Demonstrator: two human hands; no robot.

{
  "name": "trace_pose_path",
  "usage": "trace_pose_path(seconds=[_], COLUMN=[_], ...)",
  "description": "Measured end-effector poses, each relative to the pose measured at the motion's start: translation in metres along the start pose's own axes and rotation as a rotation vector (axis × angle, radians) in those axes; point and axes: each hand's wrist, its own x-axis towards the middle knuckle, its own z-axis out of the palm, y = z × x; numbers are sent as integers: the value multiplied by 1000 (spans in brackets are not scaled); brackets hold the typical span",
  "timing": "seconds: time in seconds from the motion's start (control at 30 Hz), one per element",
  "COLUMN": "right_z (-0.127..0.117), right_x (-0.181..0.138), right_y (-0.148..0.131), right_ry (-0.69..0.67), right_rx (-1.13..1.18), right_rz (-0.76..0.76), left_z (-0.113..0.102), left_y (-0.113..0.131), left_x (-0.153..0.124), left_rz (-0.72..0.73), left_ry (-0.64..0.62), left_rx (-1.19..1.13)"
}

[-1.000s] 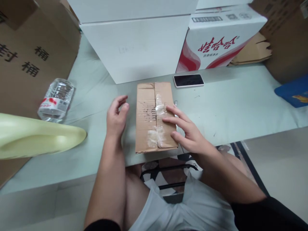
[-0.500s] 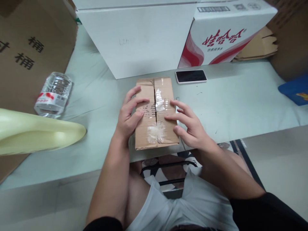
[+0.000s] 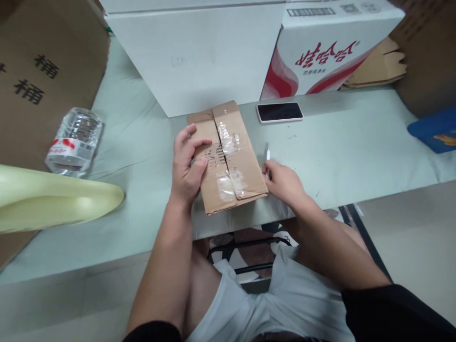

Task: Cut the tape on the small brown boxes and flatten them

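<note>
A small brown cardboard box (image 3: 235,166) with torn clear tape along its top seam lies on the pale green table (image 3: 356,147), turned slightly askew. My left hand (image 3: 188,164) grips the box's left side, fingers curled over the top. Just right of the box, my right hand (image 3: 281,180) rests on the table with its fingers closed around a thin white pen-like tool (image 3: 267,153), whose tip sticks up from the hand.
A phone (image 3: 280,112) lies face up behind the box. A large white box (image 3: 199,61) and a red-and-white carton (image 3: 320,52) stand at the back. A water bottle (image 3: 73,141) lies at left near a pale yellow object (image 3: 53,204). A blue item (image 3: 434,130) sits far right.
My left hand moved onto the box and now grips its left side; the box has rotated. My right hand left the box top and closed on the thin white tool beside it.
</note>
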Motion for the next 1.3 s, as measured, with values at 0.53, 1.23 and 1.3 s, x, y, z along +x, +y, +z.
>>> trace_pose_path(seconds=[0.53, 1.23, 1.3], right_z=[-32, -27, -28], right_x=[-57, -62, -62], right_y=[-13, -43, -47], right_ry=[557, 442, 472], right_rx=[954, 539, 506], right_rz=[-546, -638, -617], left_z=[1, 2, 2], left_y=[25, 24, 26], left_x=[-2, -4, -4], left_rz=[-66, -114, -116], left_ry=[-225, -274, -271], left_rx=[27, -49, -62])
